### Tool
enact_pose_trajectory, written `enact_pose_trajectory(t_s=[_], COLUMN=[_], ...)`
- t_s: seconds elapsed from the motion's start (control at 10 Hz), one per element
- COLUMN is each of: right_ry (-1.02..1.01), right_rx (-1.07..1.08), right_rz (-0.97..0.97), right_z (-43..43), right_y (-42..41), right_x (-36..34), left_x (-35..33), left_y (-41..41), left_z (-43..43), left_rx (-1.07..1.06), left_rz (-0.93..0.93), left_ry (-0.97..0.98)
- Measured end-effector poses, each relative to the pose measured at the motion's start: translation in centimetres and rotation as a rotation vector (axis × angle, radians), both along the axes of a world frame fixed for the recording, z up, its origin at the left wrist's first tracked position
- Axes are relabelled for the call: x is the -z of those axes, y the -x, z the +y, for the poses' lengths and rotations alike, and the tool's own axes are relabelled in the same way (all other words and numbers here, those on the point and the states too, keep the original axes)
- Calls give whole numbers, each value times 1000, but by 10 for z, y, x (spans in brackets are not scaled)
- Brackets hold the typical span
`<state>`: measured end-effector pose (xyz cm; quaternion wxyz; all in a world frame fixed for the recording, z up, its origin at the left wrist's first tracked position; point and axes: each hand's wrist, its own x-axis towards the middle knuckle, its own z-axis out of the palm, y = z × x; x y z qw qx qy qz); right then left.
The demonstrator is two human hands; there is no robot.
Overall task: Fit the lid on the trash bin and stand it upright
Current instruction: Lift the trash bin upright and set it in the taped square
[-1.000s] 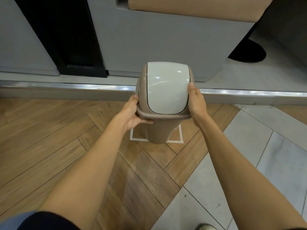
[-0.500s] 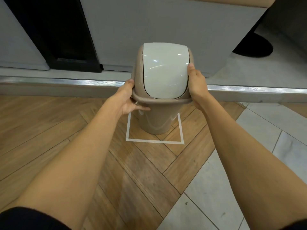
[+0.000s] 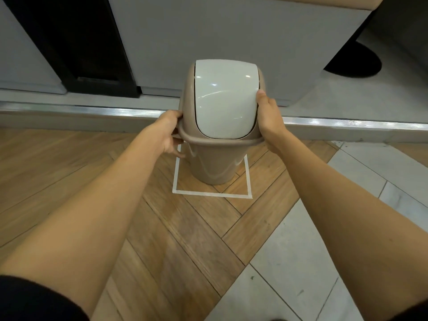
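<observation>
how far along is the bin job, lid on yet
Done: the swing-top lid sits on the beige trash bin, which stands upright inside the white tape square. In hand: the left hand and right hand grip the lid's sides. Left: possibly a final press, then letting go.

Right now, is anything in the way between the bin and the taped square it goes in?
Nothing visible. The trash bin is upright with its base inside the white tape square, lid on. The left hand and right hand grip the lid's sides; the floor around it shows no obstacle.
</observation>
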<state>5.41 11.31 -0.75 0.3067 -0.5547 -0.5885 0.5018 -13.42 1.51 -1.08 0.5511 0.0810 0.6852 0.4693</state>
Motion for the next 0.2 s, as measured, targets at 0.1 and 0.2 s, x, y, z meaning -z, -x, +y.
enact_pose_trajectory(t_s=[0.1,0.2], right_ry=[52,-19], right_rx=[-4,-98], right_rz=[-98,-293], right_z=[-1,-8], right_y=[-6,-15], right_x=[-21,-58], left_x=[-19,-50], left_y=[-7,-19], left_z=[1,-5], left_rx=[-68,54], left_rz=[286,747], left_ry=[56,23])
